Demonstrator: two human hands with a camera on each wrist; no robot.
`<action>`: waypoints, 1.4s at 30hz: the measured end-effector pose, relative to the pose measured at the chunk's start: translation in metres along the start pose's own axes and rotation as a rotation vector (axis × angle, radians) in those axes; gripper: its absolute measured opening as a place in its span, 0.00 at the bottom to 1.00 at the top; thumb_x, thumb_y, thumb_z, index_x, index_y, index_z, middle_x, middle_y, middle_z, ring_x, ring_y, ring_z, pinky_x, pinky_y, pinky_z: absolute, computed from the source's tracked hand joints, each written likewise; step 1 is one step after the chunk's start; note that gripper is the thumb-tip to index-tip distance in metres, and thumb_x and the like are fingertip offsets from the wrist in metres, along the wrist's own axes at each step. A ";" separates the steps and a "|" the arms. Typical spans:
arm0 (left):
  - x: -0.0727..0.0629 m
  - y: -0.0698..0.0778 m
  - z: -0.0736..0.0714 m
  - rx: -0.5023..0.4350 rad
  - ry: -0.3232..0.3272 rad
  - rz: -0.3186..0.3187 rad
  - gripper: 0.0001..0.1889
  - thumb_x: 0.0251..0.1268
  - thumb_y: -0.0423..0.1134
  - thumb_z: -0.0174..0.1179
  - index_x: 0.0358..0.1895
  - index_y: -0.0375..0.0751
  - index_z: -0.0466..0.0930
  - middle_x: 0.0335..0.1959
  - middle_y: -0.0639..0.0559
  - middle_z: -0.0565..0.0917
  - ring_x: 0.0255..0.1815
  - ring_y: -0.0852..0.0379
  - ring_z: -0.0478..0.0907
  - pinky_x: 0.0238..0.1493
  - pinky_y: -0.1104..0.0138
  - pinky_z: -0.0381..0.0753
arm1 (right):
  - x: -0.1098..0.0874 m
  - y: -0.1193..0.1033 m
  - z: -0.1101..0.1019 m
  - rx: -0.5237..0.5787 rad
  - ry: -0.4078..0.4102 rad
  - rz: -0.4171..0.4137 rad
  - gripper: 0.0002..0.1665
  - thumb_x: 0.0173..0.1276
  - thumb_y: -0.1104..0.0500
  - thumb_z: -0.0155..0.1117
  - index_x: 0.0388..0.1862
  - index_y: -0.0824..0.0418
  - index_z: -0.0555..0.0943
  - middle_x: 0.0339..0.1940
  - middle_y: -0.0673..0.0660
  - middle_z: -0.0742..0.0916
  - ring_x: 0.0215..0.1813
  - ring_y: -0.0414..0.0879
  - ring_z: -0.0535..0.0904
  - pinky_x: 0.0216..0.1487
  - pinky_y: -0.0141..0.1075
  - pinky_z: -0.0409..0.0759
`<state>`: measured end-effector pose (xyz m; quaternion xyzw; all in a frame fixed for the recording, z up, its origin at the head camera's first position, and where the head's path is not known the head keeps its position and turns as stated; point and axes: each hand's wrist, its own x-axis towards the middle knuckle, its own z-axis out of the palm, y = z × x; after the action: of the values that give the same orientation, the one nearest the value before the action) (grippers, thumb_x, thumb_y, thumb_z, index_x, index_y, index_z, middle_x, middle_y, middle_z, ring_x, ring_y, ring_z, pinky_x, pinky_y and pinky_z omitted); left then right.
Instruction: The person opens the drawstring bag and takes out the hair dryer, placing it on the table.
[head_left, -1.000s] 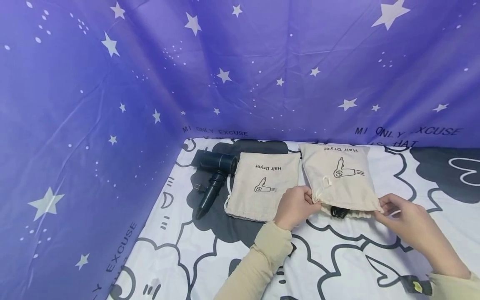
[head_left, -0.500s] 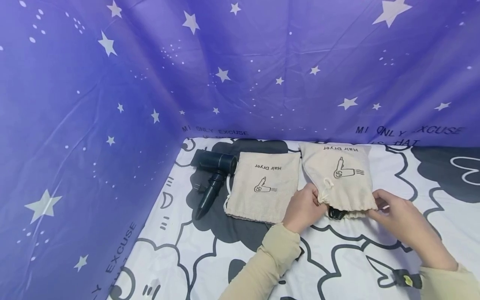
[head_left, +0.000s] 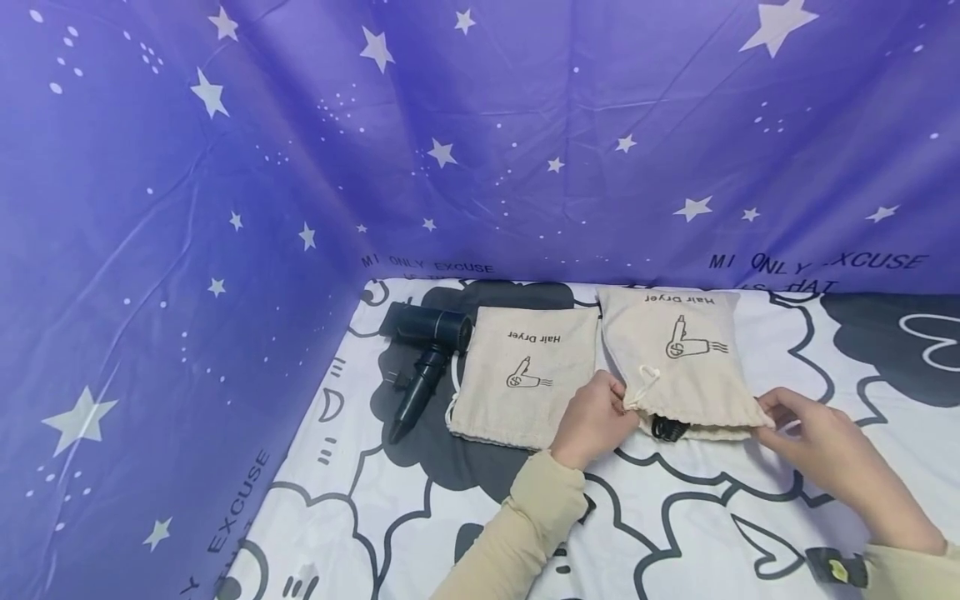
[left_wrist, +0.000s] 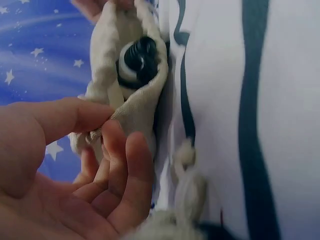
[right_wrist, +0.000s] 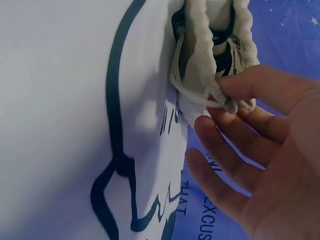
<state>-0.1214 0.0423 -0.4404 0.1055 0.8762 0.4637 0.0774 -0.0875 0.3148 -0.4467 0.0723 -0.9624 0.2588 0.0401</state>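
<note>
- The cream cloth drawstring bag with a black dryer print (head_left: 697, 379) lies right of centre, mouth toward the frame's bottom.
- Left hand (head_left: 596, 421) and right hand (head_left: 817, 437), apart, pinch opposite corners of that mouth.
- Seemingly done: a coiled black cord (head_left: 667, 429) sits inside the mouth.
- Seemingly left: the mouth gapes, undrawn; centre-left, a dark hair dryer (head_left: 432, 358) lies unbagged beside a flatter cream cloth bag (head_left: 525, 408).
</note>
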 end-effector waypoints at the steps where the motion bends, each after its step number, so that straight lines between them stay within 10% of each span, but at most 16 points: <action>1: 0.000 0.001 0.002 0.002 0.009 0.002 0.12 0.56 0.33 0.66 0.39 0.45 0.71 0.22 0.63 0.75 0.21 0.69 0.69 0.25 0.77 0.68 | 0.001 -0.003 0.001 0.006 -0.005 -0.001 0.13 0.55 0.62 0.74 0.38 0.61 0.81 0.32 0.59 0.87 0.30 0.50 0.82 0.30 0.41 0.77; 9: -0.001 0.006 0.008 0.072 0.047 0.001 0.10 0.63 0.36 0.64 0.40 0.46 0.71 0.20 0.62 0.73 0.19 0.66 0.68 0.22 0.74 0.66 | 0.005 -0.017 0.001 0.015 -0.051 -0.012 0.12 0.59 0.61 0.72 0.38 0.62 0.79 0.36 0.65 0.87 0.36 0.62 0.83 0.36 0.58 0.79; 30: -0.005 -0.006 -0.008 0.068 -0.008 -0.073 0.04 0.71 0.34 0.55 0.45 0.44 0.73 0.22 0.56 0.74 0.17 0.61 0.69 0.18 0.69 0.66 | -0.005 0.006 -0.004 -0.032 -0.027 -0.004 0.09 0.59 0.66 0.69 0.37 0.61 0.79 0.30 0.58 0.86 0.30 0.51 0.82 0.29 0.41 0.78; 42: -0.006 -0.008 -0.010 0.153 0.004 -0.088 0.07 0.66 0.29 0.54 0.44 0.44 0.76 0.24 0.53 0.78 0.17 0.60 0.70 0.19 0.68 0.67 | -0.010 0.007 -0.009 -0.047 -0.057 0.034 0.07 0.62 0.64 0.66 0.38 0.60 0.78 0.31 0.62 0.87 0.29 0.54 0.82 0.27 0.48 0.77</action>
<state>-0.1189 0.0284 -0.4408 0.0716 0.9130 0.3920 0.0875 -0.0787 0.3261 -0.4436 0.0625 -0.9700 0.2347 0.0101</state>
